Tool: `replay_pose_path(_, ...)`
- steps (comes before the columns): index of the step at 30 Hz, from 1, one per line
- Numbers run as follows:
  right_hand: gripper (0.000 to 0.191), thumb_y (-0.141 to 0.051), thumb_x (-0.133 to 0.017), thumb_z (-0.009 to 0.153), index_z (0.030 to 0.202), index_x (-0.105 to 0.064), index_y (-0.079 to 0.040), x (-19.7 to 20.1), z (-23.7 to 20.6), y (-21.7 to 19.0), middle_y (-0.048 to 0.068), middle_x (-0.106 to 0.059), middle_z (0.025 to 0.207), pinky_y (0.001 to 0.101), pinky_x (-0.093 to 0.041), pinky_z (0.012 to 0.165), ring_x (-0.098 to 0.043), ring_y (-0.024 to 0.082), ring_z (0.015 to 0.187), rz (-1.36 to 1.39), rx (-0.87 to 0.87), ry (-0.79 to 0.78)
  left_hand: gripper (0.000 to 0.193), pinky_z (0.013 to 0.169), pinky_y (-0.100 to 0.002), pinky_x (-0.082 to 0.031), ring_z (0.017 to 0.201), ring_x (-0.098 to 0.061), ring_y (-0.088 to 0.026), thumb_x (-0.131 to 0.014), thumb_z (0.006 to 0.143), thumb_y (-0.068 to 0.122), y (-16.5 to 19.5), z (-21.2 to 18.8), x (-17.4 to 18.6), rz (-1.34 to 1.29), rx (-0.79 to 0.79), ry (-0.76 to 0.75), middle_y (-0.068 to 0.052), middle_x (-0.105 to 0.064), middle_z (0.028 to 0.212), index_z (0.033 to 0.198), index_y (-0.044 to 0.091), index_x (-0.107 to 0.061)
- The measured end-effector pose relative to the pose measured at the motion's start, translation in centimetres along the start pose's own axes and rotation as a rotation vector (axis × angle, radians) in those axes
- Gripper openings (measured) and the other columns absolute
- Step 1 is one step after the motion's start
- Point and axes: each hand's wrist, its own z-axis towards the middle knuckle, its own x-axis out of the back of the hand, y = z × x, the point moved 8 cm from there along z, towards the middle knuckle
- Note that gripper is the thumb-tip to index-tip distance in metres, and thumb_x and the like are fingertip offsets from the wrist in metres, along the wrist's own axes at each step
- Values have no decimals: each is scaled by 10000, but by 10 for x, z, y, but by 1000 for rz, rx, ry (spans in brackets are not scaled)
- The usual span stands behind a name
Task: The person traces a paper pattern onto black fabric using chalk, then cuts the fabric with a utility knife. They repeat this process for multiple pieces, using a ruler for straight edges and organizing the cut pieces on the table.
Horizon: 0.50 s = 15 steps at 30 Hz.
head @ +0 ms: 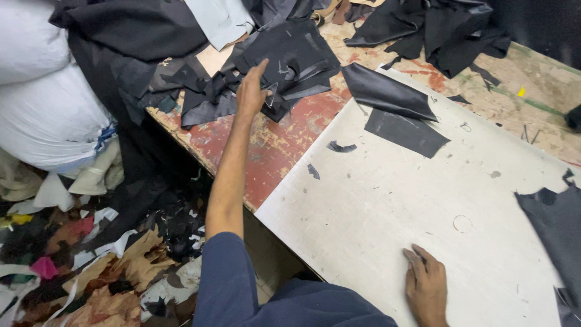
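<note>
My left hand reaches far out to a heap of black leather scraps on the worn red part of the table; its fingers are spread and rest on the scraps, holding nothing that I can see. My right hand lies flat, palm down, on the white cutting board near its front edge. Two larger black leather pieces lie at the board's far end, one partly over the other.
Another black leather piece lies at the board's right edge. More black scraps pile up at the back. White sacks stand at the left. Paper and fabric offcuts litter the floor below the table edge.
</note>
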Motion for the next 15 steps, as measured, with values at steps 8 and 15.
replay_pose_path(8, 358, -24, -661, 851, 1202, -686, -90, 3, -19, 7, 84, -627, 1325, 393, -500, 1004, -585, 285, 1161, 90, 1, 31, 224, 830, -443, -532, 963, -708, -368, -734, 801, 5, 63, -51, -66, -100, -89, -27, -175, -763, 1004, 1020, 35, -770)
replay_pose_path(15, 386, 9, -680, 828, 1206, -672, -67, 11, -21, 3, 100, -636, 1305, 404, -513, 958, -599, 307, 1110, 157, 45, 109, 615, 876, -448, -535, 1072, -661, -361, -828, 762, 67, 168, -173, -110, -85, -162, -450, -156, -672, 1187, 1352, 102, -659)
